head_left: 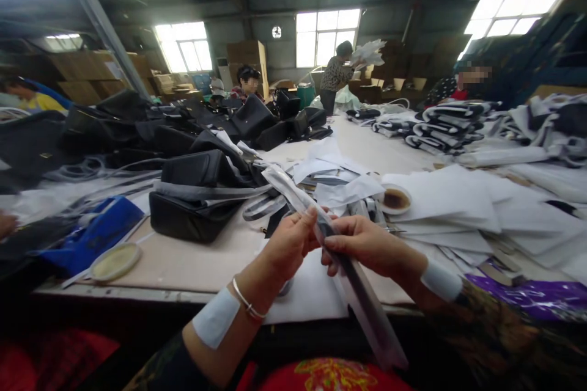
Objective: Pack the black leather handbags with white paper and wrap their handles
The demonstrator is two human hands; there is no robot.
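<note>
Diagonally, sleeved strap (361, 293) from far left to near right.

A long black strap (354, 284), sheathed in a clear plastic sleeve (293, 193), is slanting diagonally in mid-air, lower end nearest the camera.

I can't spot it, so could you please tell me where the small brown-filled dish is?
In the head view, the dish sits right of centre, at the left edge of the white sheets, just beyond the right hand.
</note>
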